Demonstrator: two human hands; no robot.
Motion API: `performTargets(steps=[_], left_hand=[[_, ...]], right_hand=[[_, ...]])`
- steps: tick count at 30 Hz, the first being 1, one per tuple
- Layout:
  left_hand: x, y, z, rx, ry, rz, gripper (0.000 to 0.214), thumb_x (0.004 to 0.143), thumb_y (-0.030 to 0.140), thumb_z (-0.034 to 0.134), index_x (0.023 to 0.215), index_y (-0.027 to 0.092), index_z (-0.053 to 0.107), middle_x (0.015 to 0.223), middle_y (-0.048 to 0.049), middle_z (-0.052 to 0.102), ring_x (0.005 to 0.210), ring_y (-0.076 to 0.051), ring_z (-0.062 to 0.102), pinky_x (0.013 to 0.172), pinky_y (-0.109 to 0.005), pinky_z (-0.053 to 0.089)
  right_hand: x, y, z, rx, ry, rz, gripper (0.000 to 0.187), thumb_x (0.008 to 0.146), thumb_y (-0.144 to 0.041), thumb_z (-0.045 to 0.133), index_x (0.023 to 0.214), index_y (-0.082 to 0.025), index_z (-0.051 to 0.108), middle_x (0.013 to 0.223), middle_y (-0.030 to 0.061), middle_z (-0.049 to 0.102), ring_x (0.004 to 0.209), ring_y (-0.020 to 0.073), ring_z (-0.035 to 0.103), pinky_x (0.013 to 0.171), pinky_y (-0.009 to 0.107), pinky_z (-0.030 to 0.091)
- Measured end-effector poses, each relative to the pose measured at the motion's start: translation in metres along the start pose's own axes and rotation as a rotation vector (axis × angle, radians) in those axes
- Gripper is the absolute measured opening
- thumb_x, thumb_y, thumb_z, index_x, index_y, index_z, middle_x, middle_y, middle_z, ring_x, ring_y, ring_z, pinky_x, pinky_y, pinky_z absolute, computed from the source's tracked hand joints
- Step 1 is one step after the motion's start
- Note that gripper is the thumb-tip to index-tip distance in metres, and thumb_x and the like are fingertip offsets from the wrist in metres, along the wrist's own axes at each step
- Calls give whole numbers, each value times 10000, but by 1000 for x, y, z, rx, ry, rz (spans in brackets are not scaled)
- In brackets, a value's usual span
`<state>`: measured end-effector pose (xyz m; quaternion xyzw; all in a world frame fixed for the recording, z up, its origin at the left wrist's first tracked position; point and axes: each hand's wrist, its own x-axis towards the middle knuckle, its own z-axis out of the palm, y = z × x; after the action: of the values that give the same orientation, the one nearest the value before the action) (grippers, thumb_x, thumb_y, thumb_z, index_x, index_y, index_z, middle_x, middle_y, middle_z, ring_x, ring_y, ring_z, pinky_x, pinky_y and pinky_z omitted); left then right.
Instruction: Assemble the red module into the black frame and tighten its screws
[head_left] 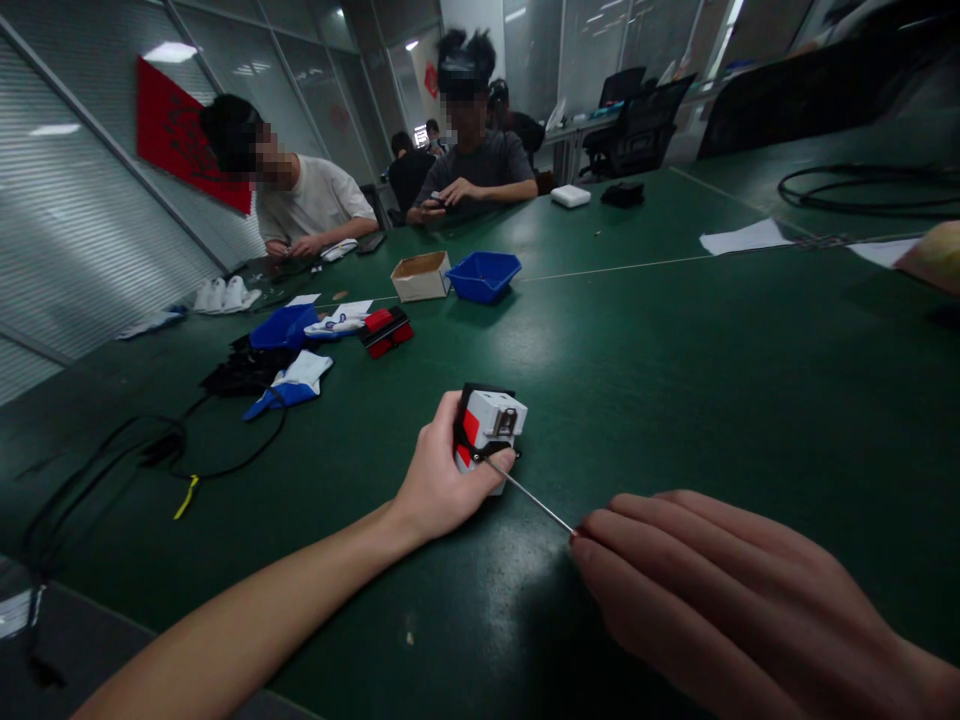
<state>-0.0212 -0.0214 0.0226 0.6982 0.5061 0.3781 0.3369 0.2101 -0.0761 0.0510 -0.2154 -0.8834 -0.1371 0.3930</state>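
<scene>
Near the middle of the green table (pixel 637 380), my left hand (pixel 439 480) is closed around a small grey-white and red boxy device (pixel 491 418) with black parts. Its thumb presses on the near side, and a dark slot shows on the device's face. At lower right, my right hand (pixel 697 590) grips a screwdriver (pixel 536 498). The thin metal shaft slants up and left to the device, its tip at the black part beside my left thumb. My right fingers hide most of the handle, with only a bit of red at their tips.
Beyond the device stand a blue bin (pixel 484 277) and a cardboard box (pixel 421 277). A red and black item (pixel 387 332), blue-white gloves (pixel 294 380) and black cables (pixel 150 440) lie to the left. Two people (pixel 315 195) sit across the table. Coiled cable (pixel 862 190) rests at far right.
</scene>
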Motion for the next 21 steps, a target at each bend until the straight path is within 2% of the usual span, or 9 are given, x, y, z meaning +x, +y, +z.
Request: performTargets(steps=[3,7,12,21], left_hand=[[-2,1,-2,15,1,-22,388,810,338,699,1102,168,509,893,-17,658,742,-159,595,701,-258,495],[-2,2,-3,29,-1,-25,384,811,341,703,1093,172,505,899,-17,659,754,-163,604,709,-260,496],[-1,3,-1,21,-10,-20,391,812,323,699,1111,170,498,911,-20,668,761,-165,615,720,-264,499],[-2,4,-1,23,-16,6,368,820,313,701,1090,174,494,907,-11,658,755,-153,607,709,-251,490]], right_hand=[[-6,7,-6,1,-21,52,179,981,-129,464,1055,-159,625,885,52,732,808,193,689,645,327,522],[-13,17,-8,-29,-61,120,163,986,-141,502,1108,-165,608,975,48,717,861,165,671,765,288,541],[-16,20,-3,59,-61,120,187,994,-133,470,1126,-159,598,980,50,706,834,171,669,735,286,542],[-15,21,0,29,-28,91,185,998,-110,464,1117,-125,605,973,69,699,834,168,647,739,288,521]])
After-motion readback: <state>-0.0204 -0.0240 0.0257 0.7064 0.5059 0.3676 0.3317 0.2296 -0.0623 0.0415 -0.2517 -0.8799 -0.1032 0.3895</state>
